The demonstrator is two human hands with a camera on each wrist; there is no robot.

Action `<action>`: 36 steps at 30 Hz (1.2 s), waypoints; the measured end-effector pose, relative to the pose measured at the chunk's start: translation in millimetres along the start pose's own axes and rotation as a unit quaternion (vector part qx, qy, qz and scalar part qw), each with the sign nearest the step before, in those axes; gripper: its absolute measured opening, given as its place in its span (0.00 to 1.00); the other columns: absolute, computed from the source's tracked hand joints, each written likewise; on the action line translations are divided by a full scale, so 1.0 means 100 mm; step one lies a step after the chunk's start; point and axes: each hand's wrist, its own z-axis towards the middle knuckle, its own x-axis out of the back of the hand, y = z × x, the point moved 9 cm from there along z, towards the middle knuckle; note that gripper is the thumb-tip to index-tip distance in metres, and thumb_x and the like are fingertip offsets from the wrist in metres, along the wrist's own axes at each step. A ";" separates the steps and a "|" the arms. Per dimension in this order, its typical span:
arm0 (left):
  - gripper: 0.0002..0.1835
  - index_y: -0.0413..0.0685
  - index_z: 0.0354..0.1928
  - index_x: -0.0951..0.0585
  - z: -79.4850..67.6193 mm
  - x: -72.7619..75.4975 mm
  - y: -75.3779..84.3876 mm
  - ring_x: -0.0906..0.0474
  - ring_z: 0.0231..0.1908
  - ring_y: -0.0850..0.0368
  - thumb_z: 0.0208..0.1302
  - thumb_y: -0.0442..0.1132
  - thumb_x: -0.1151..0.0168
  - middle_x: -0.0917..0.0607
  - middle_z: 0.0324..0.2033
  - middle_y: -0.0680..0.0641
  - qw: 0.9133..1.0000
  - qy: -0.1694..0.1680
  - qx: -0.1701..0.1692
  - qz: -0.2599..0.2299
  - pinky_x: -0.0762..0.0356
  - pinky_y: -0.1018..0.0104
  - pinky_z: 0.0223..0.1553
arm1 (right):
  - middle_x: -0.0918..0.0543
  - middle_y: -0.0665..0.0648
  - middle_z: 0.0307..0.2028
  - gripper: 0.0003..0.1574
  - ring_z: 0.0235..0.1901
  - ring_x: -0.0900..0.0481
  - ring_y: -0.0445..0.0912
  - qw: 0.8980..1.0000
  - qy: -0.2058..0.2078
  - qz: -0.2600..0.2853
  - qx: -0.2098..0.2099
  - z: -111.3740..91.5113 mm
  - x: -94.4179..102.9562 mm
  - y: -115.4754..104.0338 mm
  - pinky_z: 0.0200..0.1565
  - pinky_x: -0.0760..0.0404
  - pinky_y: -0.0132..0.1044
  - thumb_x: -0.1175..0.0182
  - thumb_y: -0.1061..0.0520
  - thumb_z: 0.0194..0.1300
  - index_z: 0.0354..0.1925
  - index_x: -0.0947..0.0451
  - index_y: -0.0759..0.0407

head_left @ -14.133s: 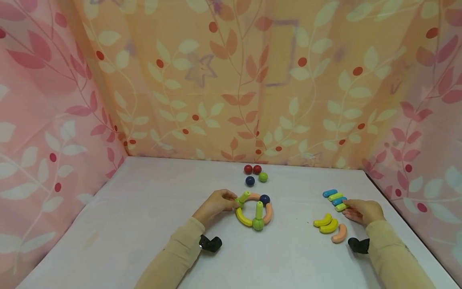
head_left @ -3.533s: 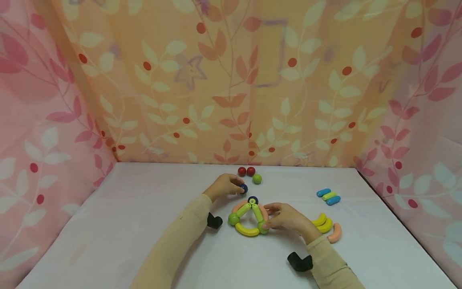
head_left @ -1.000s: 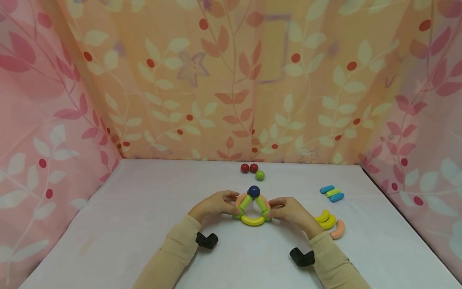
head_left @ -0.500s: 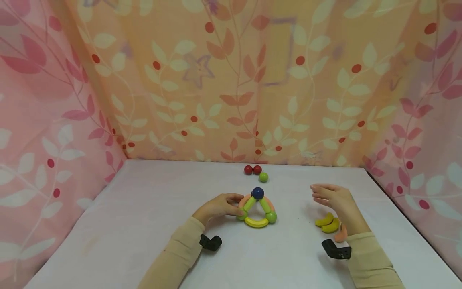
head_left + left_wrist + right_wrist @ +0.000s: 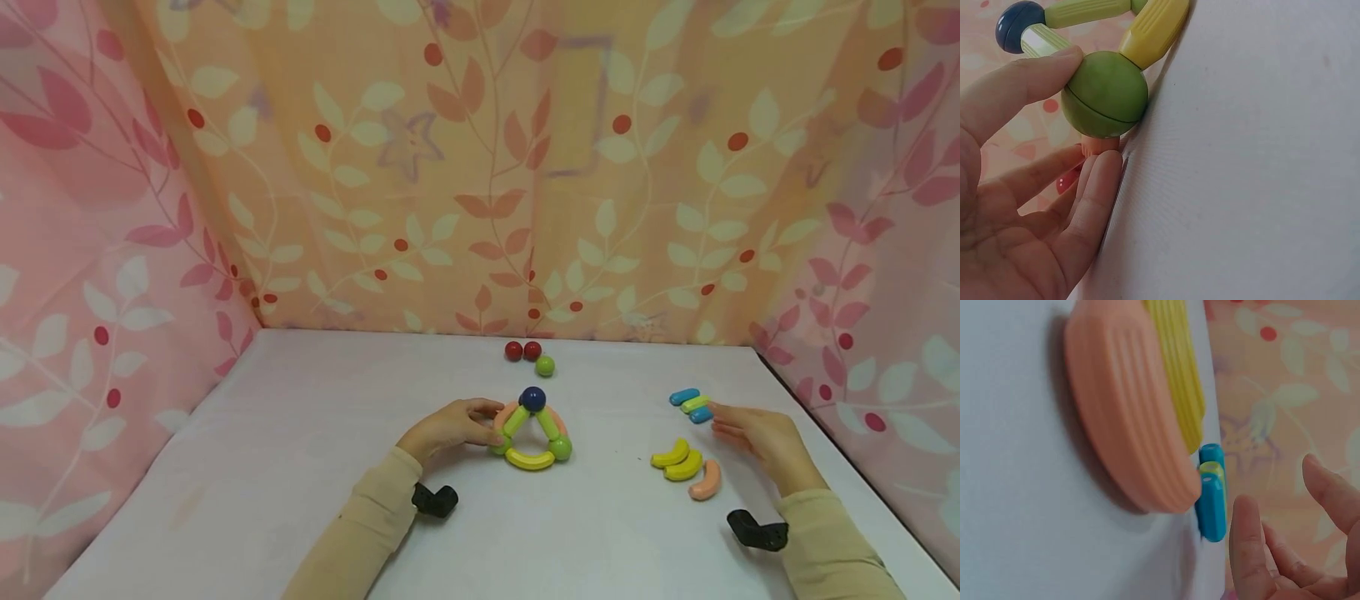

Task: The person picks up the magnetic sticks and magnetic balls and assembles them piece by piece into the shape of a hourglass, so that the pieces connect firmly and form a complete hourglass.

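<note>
My left hand [image 5: 448, 432] holds the left corner of a magnetic building-toy frame, its thumb against a green ball [image 5: 1107, 94] and its fingers by a peach curved rod [image 5: 1100, 145]. A yellow curved rod [image 5: 530, 460] spans the front to a second green ball [image 5: 559, 448]. Two light-green sticks [image 5: 547, 423] lean inward from the green balls, meeting under a dark blue ball [image 5: 532, 398]. At the right, my right hand [image 5: 763, 440] has its fingers extended beside two blue sticks [image 5: 1213, 509] and a green stick [image 5: 696, 404]; a gap shows between thumb and fingers.
Two red balls [image 5: 513, 351] and a loose green ball [image 5: 545, 366] sit behind the frame. Two yellow curved rods [image 5: 683, 465] and a peach curved rod [image 5: 705, 481] lie left of my right wrist. Patterned curtains [image 5: 360, 208] bound the white table [image 5: 300, 400].
Earlier the green sticks stood apart; now they lean together beneath a blue ball that my left hand fetched from behind. My right hand has left the frame's right corner for the loose sticks.
</note>
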 end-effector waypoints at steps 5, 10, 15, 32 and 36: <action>0.37 0.59 0.64 0.23 -0.01 0.00 -0.01 0.23 0.52 0.53 0.49 0.48 0.21 0.20 0.59 0.49 1.000 -0.001 0.005 0.001 0.32 0.44 0.66 | 0.18 0.41 0.25 0.63 0.29 0.16 0.34 0.997 -0.002 0.077 -0.027 0.08 0.02 0.11 0.42 0.14 0.32 0.31 0.41 0.61 0.74 0.52 0.75; 0.37 0.59 0.64 0.23 -0.01 -0.01 -0.01 0.22 0.51 0.54 0.49 0.48 0.21 0.20 0.59 0.50 1.000 -0.002 0.005 0.003 0.31 0.45 0.66 | 0.15 0.45 0.26 0.56 0.30 0.13 0.38 0.990 -0.027 0.137 -0.025 0.14 0.00 0.15 0.42 0.14 0.34 0.32 0.48 0.64 0.73 0.49 0.75; 0.37 0.59 0.64 0.22 -0.01 -0.01 0.00 0.23 0.53 0.53 0.49 0.48 0.21 0.20 0.59 0.49 1.000 0.000 0.004 -0.001 0.32 0.44 0.66 | 0.15 0.48 0.27 0.39 0.31 0.12 0.41 0.986 -0.026 0.161 -0.023 0.19 -0.02 0.16 0.43 0.14 0.34 0.32 0.50 0.63 0.66 0.33 0.64; 0.36 0.57 0.64 0.23 0.00 0.00 0.02 0.26 0.53 0.52 0.50 0.45 0.21 0.21 0.60 0.49 1.000 0.001 0.000 -0.001 0.29 0.48 0.64 | 0.17 0.55 0.16 0.21 0.19 0.13 0.46 0.987 0.054 0.124 -0.083 0.39 -0.01 0.17 0.31 0.13 0.35 0.34 0.51 0.64 0.37 0.28 0.67; 0.36 0.56 0.64 0.23 0.00 0.00 0.04 0.25 0.53 0.53 0.51 0.45 0.21 0.21 0.61 0.49 1.000 -0.003 -0.005 0.002 0.28 0.49 0.63 | 0.18 0.55 0.15 0.18 0.18 0.14 0.46 0.987 0.062 0.122 -0.085 0.40 -0.01 0.18 0.30 0.14 0.35 0.36 0.54 0.65 0.37 0.29 0.68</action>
